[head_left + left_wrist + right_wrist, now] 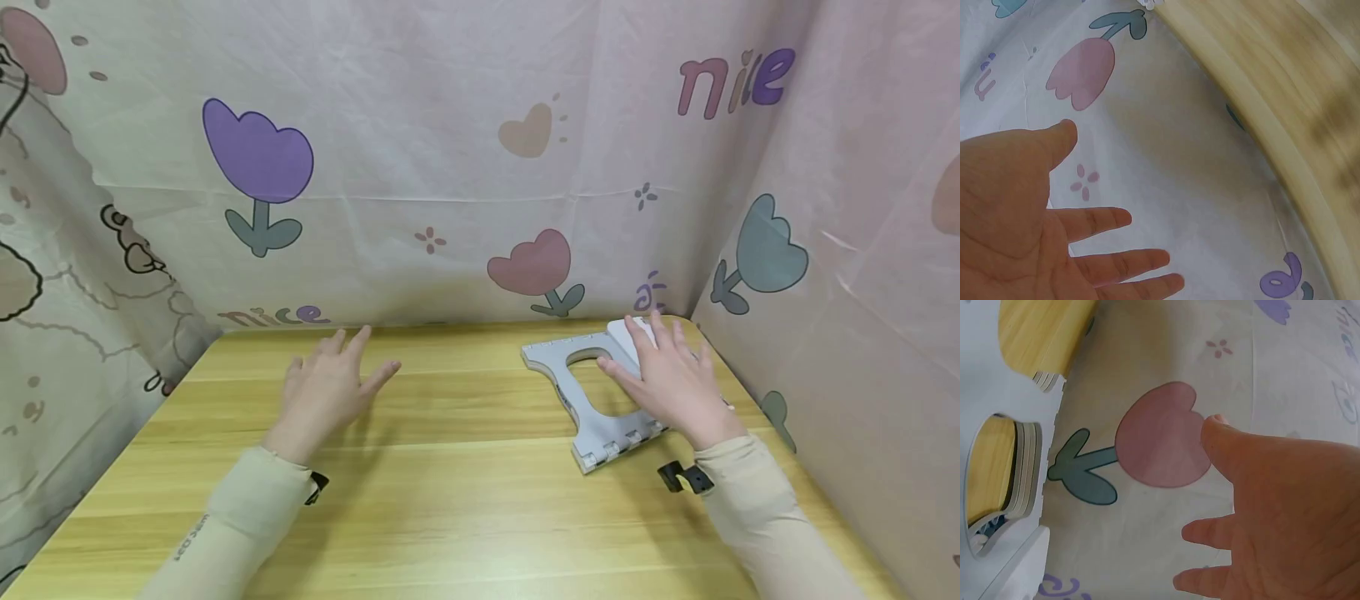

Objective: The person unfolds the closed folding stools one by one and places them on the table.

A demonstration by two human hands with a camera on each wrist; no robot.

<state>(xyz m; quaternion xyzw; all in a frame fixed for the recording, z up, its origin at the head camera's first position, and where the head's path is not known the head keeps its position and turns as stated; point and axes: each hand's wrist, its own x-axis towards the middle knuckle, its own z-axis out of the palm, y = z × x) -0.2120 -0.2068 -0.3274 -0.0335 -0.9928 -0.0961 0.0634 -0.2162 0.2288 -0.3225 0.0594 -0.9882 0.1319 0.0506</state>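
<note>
A light grey-white folding stool (564, 392), plastic and folded flat, lies at the right rear of the table. Hinges run along its near edge, and a cut-out in its middle shows the wood beneath. My right hand (678, 379) is over its right part, fingers spread, covering some of it from the head view. In the right wrist view the stool's stacked layers (1025, 465) show at the left, apart from the thumb and fingers. On the left side, my left hand (326, 392) is held above the table with straight, spread fingers and nothing in it.
The wooden table (450, 500) reaches back to a printed curtain (420, 150) with tulips and lettering. More of this cloth hangs close along the left and right sides. Each wrist carries a small black mount (686, 477).
</note>
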